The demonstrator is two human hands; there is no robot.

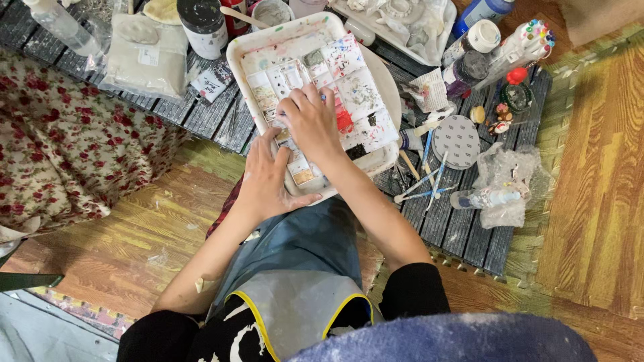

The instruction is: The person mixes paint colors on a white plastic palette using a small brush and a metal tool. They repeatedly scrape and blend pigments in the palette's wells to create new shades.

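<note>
Kneeling on the wood floor, the person leans over a white paint-stained tray that sits on a low dark slatted table just in front of their knees. Both hands are on a strip of small square paint pans lying along the tray's near-left side. Left hand lies flat at the near end of the strip, fingers together and stretched, thumb spread along the tray's edge. Right hand rests just above it, fingers curled down onto the pans and apparently pinching something blue; I cannot tell what it is. Red and grey smears cover the mixing area beside that hand. To the right lie several thin white sticks, a round grey disc and a small bottle in clear wrap. A floral cloth covers the left.
</note>
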